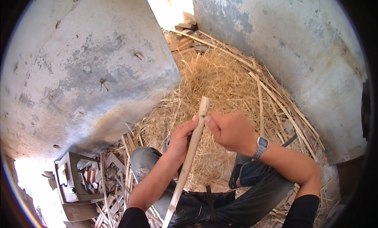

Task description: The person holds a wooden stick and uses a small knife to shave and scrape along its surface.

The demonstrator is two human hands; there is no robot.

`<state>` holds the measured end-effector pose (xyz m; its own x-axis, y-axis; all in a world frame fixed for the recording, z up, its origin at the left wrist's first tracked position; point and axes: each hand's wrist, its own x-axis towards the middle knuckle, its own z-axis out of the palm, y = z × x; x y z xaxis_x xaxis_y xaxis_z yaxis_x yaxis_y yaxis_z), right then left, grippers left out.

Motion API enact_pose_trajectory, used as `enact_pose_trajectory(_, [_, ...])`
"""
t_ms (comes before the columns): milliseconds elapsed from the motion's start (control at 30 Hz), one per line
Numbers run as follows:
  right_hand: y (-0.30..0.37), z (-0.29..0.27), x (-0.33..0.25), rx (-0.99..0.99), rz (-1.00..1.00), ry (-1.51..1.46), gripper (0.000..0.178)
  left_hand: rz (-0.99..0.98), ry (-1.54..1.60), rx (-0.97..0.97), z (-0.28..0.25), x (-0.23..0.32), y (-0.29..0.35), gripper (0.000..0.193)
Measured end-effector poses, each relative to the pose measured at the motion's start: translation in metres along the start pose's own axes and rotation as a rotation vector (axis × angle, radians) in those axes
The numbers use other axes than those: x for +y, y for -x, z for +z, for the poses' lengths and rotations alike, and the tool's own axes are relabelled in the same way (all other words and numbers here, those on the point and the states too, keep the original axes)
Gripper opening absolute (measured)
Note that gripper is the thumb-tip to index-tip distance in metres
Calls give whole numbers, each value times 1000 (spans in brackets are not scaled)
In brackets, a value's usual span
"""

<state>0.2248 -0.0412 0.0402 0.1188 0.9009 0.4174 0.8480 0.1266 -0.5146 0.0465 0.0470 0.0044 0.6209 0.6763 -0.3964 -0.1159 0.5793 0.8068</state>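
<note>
Steadying the pale pole (pixel 189 157) aslant above the lap, wrapped by the fingers of the left hand (pixel 182 137). Placed at a dark mark (pixel 202 116) near the upper end: the right hand (pixel 232 133), curled tight, contents hidden. Apparently partly worked: whole, not split along the visible length; remaining work not determinable. Surrounded by fine shavings (pixel 212 78) and, farther out, long strips (pixel 245 62).

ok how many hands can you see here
2: the left hand gripping the pale pole, and the right hand, curled on the pole's right side near its upper end. No others show.
</note>
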Motion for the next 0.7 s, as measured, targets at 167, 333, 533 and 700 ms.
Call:
enact_pose_trajectory(167, [36, 20, -30, -195, -128, -58, 35, 86, -64, 43, 3, 20, -16, 35])
enact_pose_trajectory(333, [44, 31, -38, -115, -127, -79, 35, 168, -109, 83, 15, 38, -31, 39])
enact_pose_trajectory(533, [82, 50, -67, -436, -260, -85, 32, 268, -179, 116, 20, 58, -58, 41])
enact_pose_trajectory(700, [60, 45, -54, -461, -140, -103, 29, 303, -164, 141, 28, 70, -75, 40])
